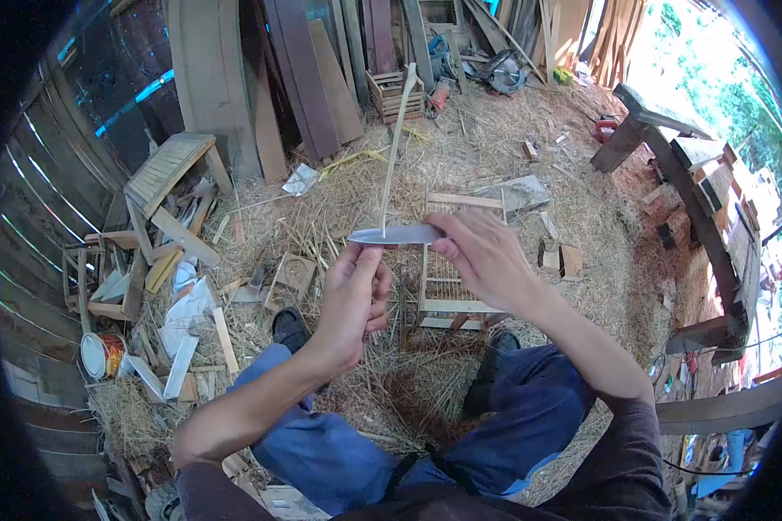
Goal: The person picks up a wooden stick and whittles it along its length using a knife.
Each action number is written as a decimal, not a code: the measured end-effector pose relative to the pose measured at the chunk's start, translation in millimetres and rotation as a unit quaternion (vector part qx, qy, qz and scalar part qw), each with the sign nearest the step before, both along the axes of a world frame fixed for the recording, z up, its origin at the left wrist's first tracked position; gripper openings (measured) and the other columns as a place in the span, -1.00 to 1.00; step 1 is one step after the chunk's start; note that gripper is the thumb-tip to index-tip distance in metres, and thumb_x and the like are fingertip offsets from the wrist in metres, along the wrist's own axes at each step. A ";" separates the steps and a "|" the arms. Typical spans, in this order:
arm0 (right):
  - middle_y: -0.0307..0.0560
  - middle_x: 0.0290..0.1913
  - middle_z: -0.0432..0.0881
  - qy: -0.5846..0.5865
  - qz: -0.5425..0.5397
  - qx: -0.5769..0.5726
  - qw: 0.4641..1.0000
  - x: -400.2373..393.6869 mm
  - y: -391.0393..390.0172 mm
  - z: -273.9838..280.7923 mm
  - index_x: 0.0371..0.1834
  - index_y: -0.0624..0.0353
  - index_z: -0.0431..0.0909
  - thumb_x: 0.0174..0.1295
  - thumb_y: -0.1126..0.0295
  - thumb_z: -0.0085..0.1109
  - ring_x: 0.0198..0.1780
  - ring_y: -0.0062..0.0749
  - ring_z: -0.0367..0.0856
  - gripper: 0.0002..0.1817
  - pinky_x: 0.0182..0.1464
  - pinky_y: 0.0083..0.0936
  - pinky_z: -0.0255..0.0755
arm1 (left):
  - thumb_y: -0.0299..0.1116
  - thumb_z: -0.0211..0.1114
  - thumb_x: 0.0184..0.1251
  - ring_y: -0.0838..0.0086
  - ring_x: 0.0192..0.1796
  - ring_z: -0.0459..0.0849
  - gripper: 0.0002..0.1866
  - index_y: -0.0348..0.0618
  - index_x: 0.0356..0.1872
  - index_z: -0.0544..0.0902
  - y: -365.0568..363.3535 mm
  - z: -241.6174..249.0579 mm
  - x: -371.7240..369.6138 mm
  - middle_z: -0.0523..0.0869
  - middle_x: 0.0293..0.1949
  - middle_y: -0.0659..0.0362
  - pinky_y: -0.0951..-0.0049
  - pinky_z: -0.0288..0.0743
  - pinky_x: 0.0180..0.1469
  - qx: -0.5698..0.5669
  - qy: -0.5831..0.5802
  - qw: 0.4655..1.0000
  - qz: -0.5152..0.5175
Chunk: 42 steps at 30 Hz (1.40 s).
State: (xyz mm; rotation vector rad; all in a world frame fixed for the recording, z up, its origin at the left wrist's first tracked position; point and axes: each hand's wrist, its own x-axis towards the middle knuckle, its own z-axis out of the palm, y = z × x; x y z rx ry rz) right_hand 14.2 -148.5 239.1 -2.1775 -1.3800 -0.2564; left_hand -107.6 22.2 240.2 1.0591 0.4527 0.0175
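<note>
A knife (407,234) with a broad pale blade is in my right hand (487,259), whose fingers wrap around its handle end and hide the handle. The blade lies nearly level, pointing left across a long thin wooden strip (394,156). My left hand (349,300) is closed around the strip's lower end, just under the blade. The strip rises away from me and has a forked or curled far tip. On the floor beyond and below my right hand stands a small slatted wooden cage-like frame (462,306), partly hidden by that hand.
Straw and shavings cover the floor. A small wooden block (290,280) lies near my left shoe (291,330). Wood scraps and a tin can (102,355) are at left. Boards (300,69), a slatted crate (397,95) and a circular saw (504,73) stand behind; a bench (704,217) is at right.
</note>
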 end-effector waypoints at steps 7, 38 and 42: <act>0.07 -0.22 0.56 0.053 0.051 0.098 0.992 -12.0 13.8 -4.5 0.01 0.27 0.45 0.33 0.29 0.16 -0.09 0.03 0.51 -0.68 -0.01 -0.15 0.40 | -0.14 0.05 0.59 0.77 -0.68 0.12 -0.80 -0.02 -0.19 0.42 -12.1 -14.6 -1.0 0.28 -0.55 0.42 0.65 -0.07 -0.68 -0.025 -0.030 0.997 -0.060; -0.05 -0.46 0.52 -0.151 -0.180 -0.021 0.972 44.5 -66.5 4.5 -0.30 0.11 0.48 0.28 0.20 0.20 -0.39 -0.12 0.56 -0.78 -0.36 -0.22 0.37 | -0.09 0.02 0.61 0.81 -0.67 0.15 -0.72 -0.08 -0.20 0.46 -7.0 3.3 -40.2 0.26 -0.58 0.43 0.68 -0.01 -0.66 -0.016 0.045 0.992 -0.117; -0.03 -0.46 0.55 -0.174 -0.243 -0.013 0.954 31.6 -87.6 0.9 -0.28 0.13 0.48 0.29 0.21 0.21 -0.40 -0.07 0.58 -0.77 -0.37 -0.21 0.37 | -0.09 -0.01 0.62 0.78 -0.66 0.15 -0.71 -0.08 -0.06 0.51 4.0 -24.0 -44.9 0.25 -0.58 0.44 0.67 0.01 -0.65 0.092 0.020 0.981 -0.172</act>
